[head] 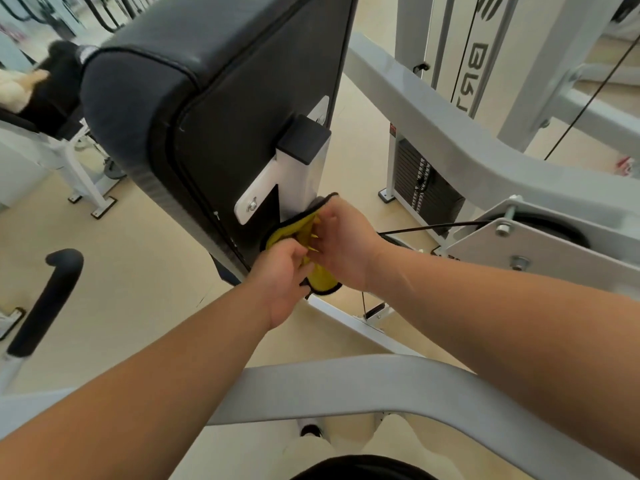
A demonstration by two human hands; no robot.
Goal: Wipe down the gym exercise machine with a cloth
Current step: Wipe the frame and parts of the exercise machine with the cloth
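Both hands [282, 282] [343, 244] gripping cloth [320, 277] (yellow)

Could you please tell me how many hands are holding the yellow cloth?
2. The left hand grips the yellow cloth from the left; the right hand holds it from the right, both by the black pad.

The cloth [322, 278] is showing bright yellow with black edging. The pad [214, 81] at eleven o'clock is gleaming black; the frame [346, 382] is showing pale grey, the floor [138, 265] beige, the weight stack [426, 192] at two o'clock black.
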